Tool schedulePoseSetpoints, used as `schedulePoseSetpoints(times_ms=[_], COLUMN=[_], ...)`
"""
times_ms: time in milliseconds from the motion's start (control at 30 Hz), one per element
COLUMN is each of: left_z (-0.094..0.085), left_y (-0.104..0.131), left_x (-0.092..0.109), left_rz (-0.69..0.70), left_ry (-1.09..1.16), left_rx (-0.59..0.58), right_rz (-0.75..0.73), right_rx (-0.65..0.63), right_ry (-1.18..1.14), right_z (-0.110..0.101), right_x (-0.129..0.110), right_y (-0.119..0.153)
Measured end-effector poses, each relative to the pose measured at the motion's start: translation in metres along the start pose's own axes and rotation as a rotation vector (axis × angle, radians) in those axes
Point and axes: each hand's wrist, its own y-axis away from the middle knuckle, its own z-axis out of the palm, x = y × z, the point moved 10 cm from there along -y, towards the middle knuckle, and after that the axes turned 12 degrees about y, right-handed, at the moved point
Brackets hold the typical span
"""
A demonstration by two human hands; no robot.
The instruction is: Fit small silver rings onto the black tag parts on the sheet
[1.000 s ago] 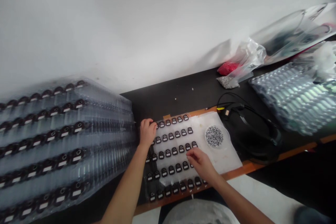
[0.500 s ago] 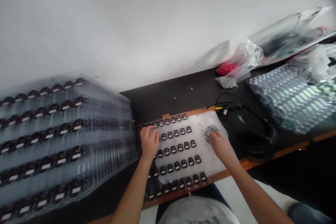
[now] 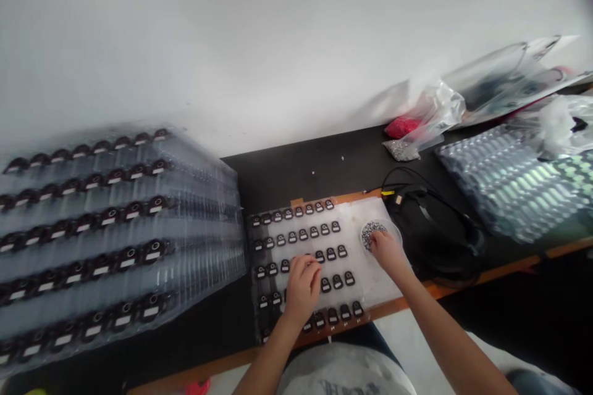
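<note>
While that stack of filled trays (image 3: 204,222) kinda walls off the left side of the tray (image 3: 299,224) of black parts (image 3: 303,234), the tray itself probably lies flat for easy reach. The left hand (image 3: 303,284) is over the tray, fingers curled, can't tell if they're pinching anything. Just right of the tray, the bowl (image 3: 393,231) of tiny bits (image 3: 367,233) looks parked handy; the right hand (image 3: 388,253) dips in, fingers bunched, grip hidden. Farther right of the tray, a cable (image 3: 410,168) and black strap (image 3: 427,213) crowd things.

Cannot see all the black parts (image 3: 330,253) — several beneath the left hand (image 3: 303,287) — nor anything held in the right hand (image 3: 388,253), over a dish (image 3: 397,233) of specks (image 3: 369,231) too small to identify. Cannot read labels (image 3: 151,310) on stacked trays (image 3: 204,241), blurred and cut off at left.
</note>
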Motion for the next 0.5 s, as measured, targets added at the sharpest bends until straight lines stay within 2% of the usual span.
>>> schedulePoseSetpoints(times_ms=[100, 167, 233, 300, 367, 433, 500], left_z=[0.005, 0.009, 0.016, 0.025, 0.033, 0.038, 0.038], left_y=[0.002, 0.001, -0.002, -0.001, 0.003, 0.007, 0.009], left_x=[0.003, 0.002, -0.004, -0.015, -0.027, -0.034, -0.036], left_rz=[-0.054, -0.118, -0.238, -0.428, -0.635, -0.773, -0.823], left_ry=[0.082, 0.173, 0.312, 0.49, 0.673, 0.814, 0.892], left_rx=[-0.009, -0.019, -0.02, 0.006, 0.066, 0.131, 0.165], right_rz=[0.013, 0.007, -0.01, -0.061, -0.178, -0.3, -0.387], right_rx=[0.161, 0.255, 0.24, 0.135, 0.074, 0.101, 0.161], right_ry=[-0.129, -0.33, -0.624, -0.902, -1.033, -1.039, -0.964], right_z=[-0.02, -0.033, -0.037, -0.035, -0.041, -0.054, -0.065], right_x=[0.006, 0.005, -0.005, -0.031, -0.065, -0.094, -0.112], right_y=[0.005, 0.014, 0.025, 0.038, 0.054, 0.069, 0.079])
